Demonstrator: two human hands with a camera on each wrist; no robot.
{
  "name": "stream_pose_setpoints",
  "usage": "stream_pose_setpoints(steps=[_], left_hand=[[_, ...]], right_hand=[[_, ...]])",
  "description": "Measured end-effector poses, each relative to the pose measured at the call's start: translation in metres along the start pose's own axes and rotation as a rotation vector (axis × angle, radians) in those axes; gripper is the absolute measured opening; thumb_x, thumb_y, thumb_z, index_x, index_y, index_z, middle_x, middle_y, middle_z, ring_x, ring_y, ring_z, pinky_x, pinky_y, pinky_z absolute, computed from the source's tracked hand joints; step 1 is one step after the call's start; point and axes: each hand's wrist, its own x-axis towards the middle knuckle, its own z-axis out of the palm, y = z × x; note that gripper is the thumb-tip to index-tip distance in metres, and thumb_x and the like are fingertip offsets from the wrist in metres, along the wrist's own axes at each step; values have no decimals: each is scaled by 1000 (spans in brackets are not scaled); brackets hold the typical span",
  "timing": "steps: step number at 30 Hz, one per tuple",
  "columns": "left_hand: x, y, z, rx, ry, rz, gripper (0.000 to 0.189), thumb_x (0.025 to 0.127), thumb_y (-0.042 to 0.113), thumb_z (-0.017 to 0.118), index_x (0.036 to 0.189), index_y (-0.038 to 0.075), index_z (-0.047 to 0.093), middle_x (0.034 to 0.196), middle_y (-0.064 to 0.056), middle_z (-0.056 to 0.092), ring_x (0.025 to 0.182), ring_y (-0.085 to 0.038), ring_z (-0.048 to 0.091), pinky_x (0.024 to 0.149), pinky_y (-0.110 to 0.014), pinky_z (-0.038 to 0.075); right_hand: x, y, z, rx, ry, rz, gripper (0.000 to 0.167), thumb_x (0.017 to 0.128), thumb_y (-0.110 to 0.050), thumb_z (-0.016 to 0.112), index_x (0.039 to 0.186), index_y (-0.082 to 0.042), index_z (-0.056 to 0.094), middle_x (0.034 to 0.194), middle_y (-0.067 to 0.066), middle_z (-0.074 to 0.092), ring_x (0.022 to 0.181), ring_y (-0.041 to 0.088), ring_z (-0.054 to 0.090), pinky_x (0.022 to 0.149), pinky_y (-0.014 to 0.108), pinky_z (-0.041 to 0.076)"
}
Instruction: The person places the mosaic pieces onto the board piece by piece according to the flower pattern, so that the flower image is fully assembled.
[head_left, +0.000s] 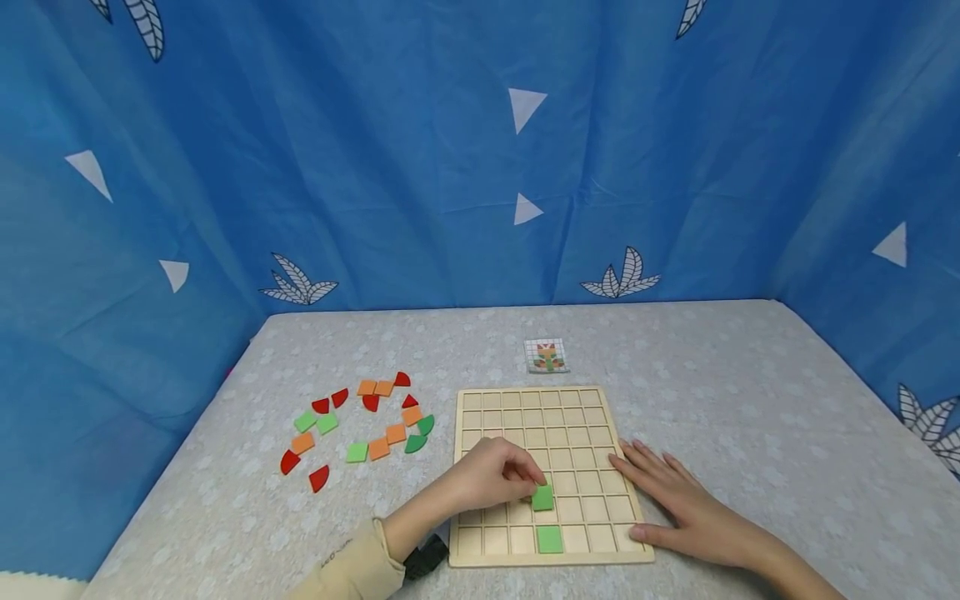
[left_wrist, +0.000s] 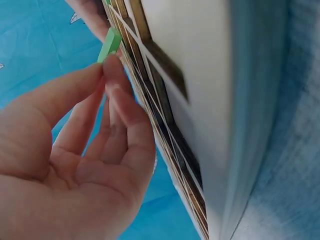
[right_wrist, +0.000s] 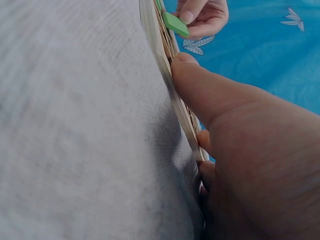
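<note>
My left hand [head_left: 493, 475] pinches a light green square tile [head_left: 542, 498] between thumb and fingertips, low over the wooden grid board [head_left: 480, 546]. In the left wrist view the tile [left_wrist: 110, 44] stands out past the fingertips, tilted against the grid. Another light green square [head_left: 550, 539] lies in a cell of the board's front row. My right hand [head_left: 686, 512] rests at the board's right side with fingers extended, thumb and fingertips on the frame. The right wrist view shows its thumb [right_wrist: 200, 82] on the board's edge and the held tile beyond it.
Left of the board lie loose pieces: orange squares [head_left: 378, 449], red quarter-rounds [head_left: 318, 478], dark green quarter-rounds [head_left: 416, 443] and light green squares [head_left: 357, 452]. A small pattern card [head_left: 547, 356] lies behind the board. Blue curtain [head_left: 420, 167] surrounds the cloth-covered table [head_left: 712, 375].
</note>
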Motion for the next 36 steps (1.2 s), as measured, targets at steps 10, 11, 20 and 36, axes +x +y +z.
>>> stream_pose_setpoints(steps=[10, 11, 20, 36], left_hand=[[-1, -2, 5, 140, -21, 74, 7, 81, 3, 72, 83, 10, 74, 74, 12, 63, 64, 5, 55, 61, -14, 46], [-1, -3, 5, 163, -23, 86, 7, 81, 4, 73, 83, 10, 74, 75, 12, 62, 65, 5, 55, 61, -14, 45], [-5, 3, 6, 413, -33, 178, 14, 81, 10, 74, 94, 13, 76, 75, 17, 56, 65, 5, 47, 64, -12, 38], [-57, -3, -58, 309, 135, 29, 29, 85, 10, 70, 114, 7, 67, 88, 4, 61, 74, -5, 53, 63, -26, 46]], right_hand=[[2, -1, -1, -17, 21, -36, 73, 86, -42, 65, 147, -19, 32, 150, 13, 26, 139, 13, 9, 100, 14, -8], [2, -1, -1, -22, 25, -40, 73, 86, -42, 65, 147, -19, 32, 149, 13, 26, 139, 13, 9, 100, 14, -8], [1, 0, 0, -7, 13, -22, 74, 86, -42, 65, 148, -20, 31, 150, 13, 25, 137, 4, 5, 99, 12, -8], [0, -1, 1, -22, 26, -63, 73, 86, -38, 66, 147, -18, 32, 149, 14, 27, 138, 6, 7, 100, 13, -7]])
